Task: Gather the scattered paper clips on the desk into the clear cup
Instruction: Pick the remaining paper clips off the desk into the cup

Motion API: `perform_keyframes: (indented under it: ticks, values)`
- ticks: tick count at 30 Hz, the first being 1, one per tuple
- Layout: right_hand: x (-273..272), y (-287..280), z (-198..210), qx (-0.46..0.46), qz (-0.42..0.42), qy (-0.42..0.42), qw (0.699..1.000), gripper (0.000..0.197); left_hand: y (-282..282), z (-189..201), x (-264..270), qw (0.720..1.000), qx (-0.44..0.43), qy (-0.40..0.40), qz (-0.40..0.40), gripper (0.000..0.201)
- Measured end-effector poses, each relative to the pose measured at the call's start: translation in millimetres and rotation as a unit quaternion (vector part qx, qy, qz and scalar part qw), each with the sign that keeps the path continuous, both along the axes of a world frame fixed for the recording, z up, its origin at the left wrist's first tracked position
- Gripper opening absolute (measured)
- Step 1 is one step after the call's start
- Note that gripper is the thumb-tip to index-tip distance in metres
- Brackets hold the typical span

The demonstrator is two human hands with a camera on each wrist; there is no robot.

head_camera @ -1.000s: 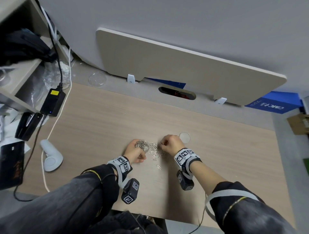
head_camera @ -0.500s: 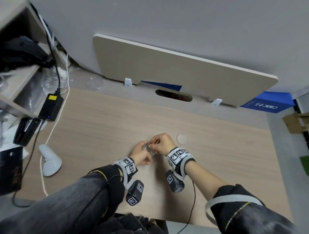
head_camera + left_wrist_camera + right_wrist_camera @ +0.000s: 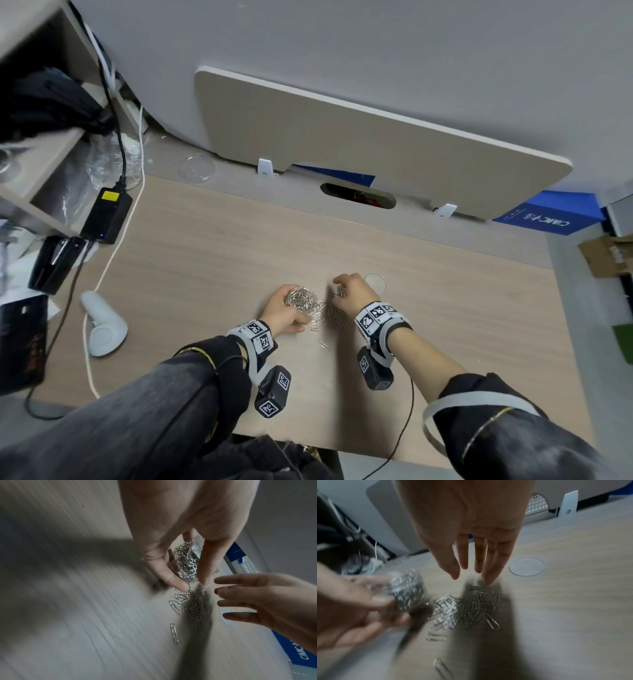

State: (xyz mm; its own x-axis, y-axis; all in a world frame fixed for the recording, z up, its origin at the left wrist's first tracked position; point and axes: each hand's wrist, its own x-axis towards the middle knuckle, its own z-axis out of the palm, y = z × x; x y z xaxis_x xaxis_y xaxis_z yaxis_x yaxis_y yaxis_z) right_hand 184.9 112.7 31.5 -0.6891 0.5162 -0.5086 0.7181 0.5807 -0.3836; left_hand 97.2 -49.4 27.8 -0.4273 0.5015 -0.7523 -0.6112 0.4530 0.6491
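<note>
Dozens of paper clips (image 3: pixel 193 607) lie heaped on the desk (image 3: pixel 205 267) between the hands, one stray (image 3: pixel 174 632) just nearer the person. Left hand (image 3: pixel 281 313) curls round the clear cup (image 3: pixel 187 561), already well filled and tipped with its mouth toward the pile. Right hand (image 3: pixel 471 534) hovers spread, fingers straight, tips just above the heap, holding nothing. Light, stiff, slick wire, I'd say; they likely tangle, so pinch a clump from the heap's edge. Long axes point every which way; the stray runs roughly toward the pile. Round clear lid (image 3: pixel 527 566) sits beside.
</note>
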Motion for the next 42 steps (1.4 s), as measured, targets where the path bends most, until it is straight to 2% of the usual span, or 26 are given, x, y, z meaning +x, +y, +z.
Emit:
perform_keyframes:
  ticks: [4, 6, 9, 11, 13, 15, 17, 19, 22, 27, 31, 36, 39, 42]
  values:
    - [9.8, -15.6, -12.6, 0.075, 0.084, -0.053, 0.992, 0.070, -1.9, 0.6, -2.7, 1.000, -0.009, 0.020, -0.005, 0.057]
    - [11.2, -24.9, -17.6, 0.089, 0.090, -0.058, 0.990, 0.065, -2.8, -0.9, -4.4, 1.000, -0.011, 0.018, 0.000, 0.057]
    - [10.3, -34.2, -22.3, 0.069, 0.106, -0.018, 0.992, 0.046, -5.1, -2.1, -6.5, 1.000, -0.020, 0.016, 0.003, 0.056]
    - [11.7, -34.2, -23.4, 0.045, 0.134, 0.013, 0.990, 0.044, -6.1, -2.2, -8.2, 1.000, -0.025, 0.015, 0.009, 0.055]
    - [15.9, -28.6, -23.6, 0.032, 0.096, 0.056, 0.993, 0.039, -6.6, -2.4, -10.3, 0.999, -0.029, 0.011, 0.020, 0.057]
    - [23.2, -19.4, -22.3, 0.037, -0.011, 0.102, 0.994, 0.029, -7.3, -2.2, -13.1, 0.999, -0.030, 0.004, 0.026, 0.059]
    - [32.4, -9.4, -18.7, 0.029, -0.098, 0.100, 0.990, 0.021, -8.2, -0.7, -15.2, 0.999, -0.030, 0.003, 0.025, 0.062]
    - [40.0, -6.5, -13.8, -0.057, -0.106, 0.051, 0.991, 0.023, -8.4, 2.2, -16.5, 0.999, -0.029, 0.000, 0.023, 0.062]
    - [47.1, -23.3, -7.8, -0.220, -0.063, -0.042, 0.973, 0.028, -7.9, 6.9, -15.8, 0.999, -0.031, -0.002, 0.009, 0.061]
    - [39.9, -59.2, -16.1, -0.270, -0.009, -0.083, 0.959, 0.031, -5.2, 10.1, -12.3, 0.999, -0.033, -0.008, -0.010, 0.060]
    - [28.3, -67.9, -21.8, -0.247, -0.029, -0.055, 0.967, 0.037, -5.7, 7.3, -10.8, 0.999, -0.036, -0.006, -0.015, 0.059]
    - [19.0, -50.4, -20.7, -0.115, -0.098, 0.045, 0.987, 0.033, -11.1, 4.4, -10.0, 0.999, -0.043, -0.004, -0.010, 0.056]
    - [26.6, -34.0, -18.5, -0.056, -0.227, 0.078, 0.969, 0.028, -12.3, 3.0, -12.0, 0.999, -0.045, -0.003, -0.002, 0.056]
    - [36.8, -25.2, -18.9, -0.045, -0.325, 0.022, 0.944, 0.024, -13.3, 3.0, -12.2, 0.999, -0.047, -0.002, 0.000, 0.056]
